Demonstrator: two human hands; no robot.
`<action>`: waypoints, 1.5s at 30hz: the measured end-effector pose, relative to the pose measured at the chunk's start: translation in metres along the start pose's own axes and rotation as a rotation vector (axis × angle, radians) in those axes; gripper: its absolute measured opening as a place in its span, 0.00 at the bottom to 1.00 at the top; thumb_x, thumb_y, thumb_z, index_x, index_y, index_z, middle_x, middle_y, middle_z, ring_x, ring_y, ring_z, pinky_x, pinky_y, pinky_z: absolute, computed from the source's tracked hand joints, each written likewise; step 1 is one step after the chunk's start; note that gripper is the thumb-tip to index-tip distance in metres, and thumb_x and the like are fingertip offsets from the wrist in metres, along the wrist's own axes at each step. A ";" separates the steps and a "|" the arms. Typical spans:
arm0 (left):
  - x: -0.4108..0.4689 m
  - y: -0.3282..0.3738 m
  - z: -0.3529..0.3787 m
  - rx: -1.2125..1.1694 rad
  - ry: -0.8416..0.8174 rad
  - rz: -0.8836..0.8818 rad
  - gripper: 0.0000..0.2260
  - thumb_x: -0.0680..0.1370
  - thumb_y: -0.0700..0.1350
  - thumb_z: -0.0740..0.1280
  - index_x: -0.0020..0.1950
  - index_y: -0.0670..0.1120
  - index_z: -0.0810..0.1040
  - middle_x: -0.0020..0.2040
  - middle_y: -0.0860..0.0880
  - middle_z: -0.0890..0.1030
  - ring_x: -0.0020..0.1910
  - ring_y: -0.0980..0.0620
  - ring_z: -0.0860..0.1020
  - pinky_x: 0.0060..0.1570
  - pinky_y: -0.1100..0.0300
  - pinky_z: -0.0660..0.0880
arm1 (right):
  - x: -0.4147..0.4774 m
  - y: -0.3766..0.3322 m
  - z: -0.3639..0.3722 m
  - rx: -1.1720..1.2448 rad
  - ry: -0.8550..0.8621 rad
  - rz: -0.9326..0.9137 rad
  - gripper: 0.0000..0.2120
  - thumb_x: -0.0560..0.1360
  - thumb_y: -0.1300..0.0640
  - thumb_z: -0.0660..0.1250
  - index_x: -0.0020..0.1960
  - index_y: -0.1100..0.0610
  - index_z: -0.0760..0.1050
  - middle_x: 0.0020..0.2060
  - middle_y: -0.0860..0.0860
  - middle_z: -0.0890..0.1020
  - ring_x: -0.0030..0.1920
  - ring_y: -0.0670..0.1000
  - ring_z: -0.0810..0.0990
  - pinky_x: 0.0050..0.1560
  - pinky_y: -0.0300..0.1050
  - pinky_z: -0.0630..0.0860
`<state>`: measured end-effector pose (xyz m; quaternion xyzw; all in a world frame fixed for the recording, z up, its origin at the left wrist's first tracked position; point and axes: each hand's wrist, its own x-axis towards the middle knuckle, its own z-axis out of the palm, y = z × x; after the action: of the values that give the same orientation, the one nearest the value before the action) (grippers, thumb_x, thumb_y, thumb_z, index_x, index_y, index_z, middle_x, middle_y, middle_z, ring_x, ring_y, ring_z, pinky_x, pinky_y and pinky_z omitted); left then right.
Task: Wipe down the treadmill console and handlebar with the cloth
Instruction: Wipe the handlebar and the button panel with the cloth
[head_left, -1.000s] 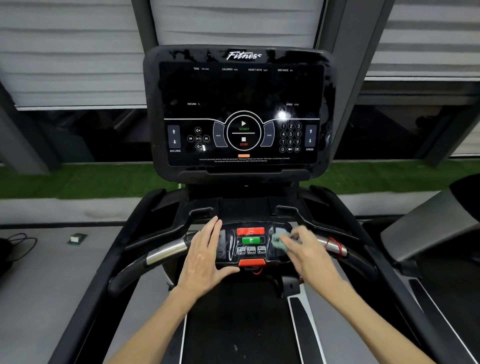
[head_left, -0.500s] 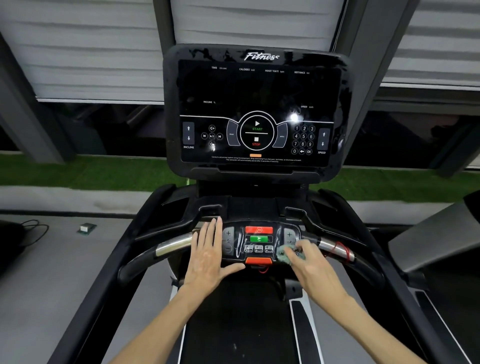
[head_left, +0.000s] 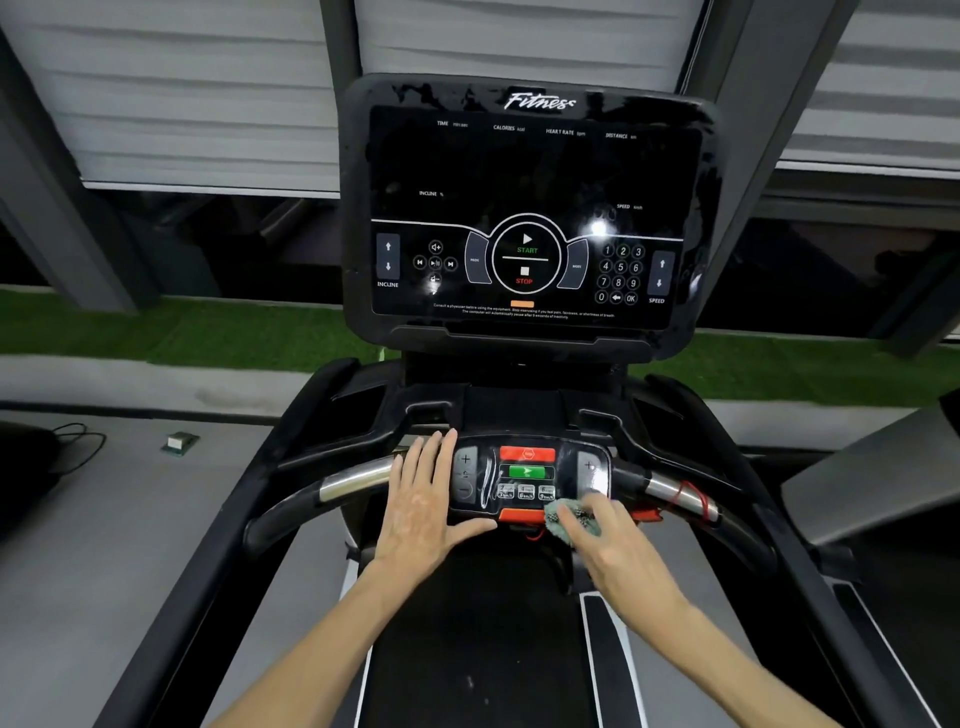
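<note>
The treadmill console (head_left: 530, 208) is a dark glossy screen with START and STOP marks, standing upright ahead of me. Below it the handlebar (head_left: 353, 480) curves left and right around a small button panel (head_left: 524, 475) with red and green keys. My left hand (head_left: 426, 499) lies flat with straight fingers on the bar just left of the panel, thumb along its lower edge. My right hand (head_left: 608, 540) presses a small pale green cloth (head_left: 563, 517) against the panel's lower right edge, fingers over it.
A red safety cord (head_left: 691, 499) wraps the right chrome grip. The black belt (head_left: 467, 649) runs beneath my arms. Grey floor lies left, with a small box (head_left: 179, 441) and a black cable (head_left: 78, 441). A neighbouring machine (head_left: 872, 483) stands right.
My right hand has slid the cloth from the panel's upper right down to its lower right edge. My left hand stays flat on the bar. The view has shifted left.
</note>
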<state>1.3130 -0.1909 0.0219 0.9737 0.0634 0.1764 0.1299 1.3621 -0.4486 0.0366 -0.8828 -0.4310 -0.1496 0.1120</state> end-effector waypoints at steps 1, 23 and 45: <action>0.000 0.000 0.000 0.004 -0.001 -0.001 0.51 0.66 0.73 0.62 0.78 0.45 0.50 0.75 0.41 0.65 0.75 0.42 0.62 0.73 0.43 0.59 | 0.005 0.001 -0.003 -0.008 0.002 -0.003 0.35 0.58 0.71 0.78 0.63 0.60 0.72 0.51 0.58 0.73 0.42 0.53 0.75 0.33 0.43 0.78; -0.001 -0.001 -0.003 -0.079 -0.001 0.002 0.50 0.67 0.72 0.63 0.79 0.46 0.50 0.78 0.44 0.60 0.78 0.45 0.55 0.76 0.45 0.52 | 0.080 0.013 -0.025 0.012 0.095 0.118 0.19 0.70 0.68 0.73 0.60 0.59 0.76 0.48 0.58 0.73 0.39 0.54 0.74 0.31 0.40 0.68; -0.001 -0.001 -0.007 -0.122 -0.006 -0.010 0.50 0.67 0.68 0.69 0.79 0.47 0.52 0.77 0.45 0.61 0.78 0.45 0.56 0.75 0.49 0.50 | 0.046 -0.029 0.006 0.002 -0.020 -0.022 0.27 0.64 0.69 0.76 0.61 0.60 0.74 0.49 0.57 0.73 0.41 0.53 0.74 0.33 0.45 0.76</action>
<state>1.3091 -0.1885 0.0276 0.9641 0.0570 0.1763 0.1903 1.3668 -0.3963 0.0499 -0.8794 -0.4418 -0.1416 0.1069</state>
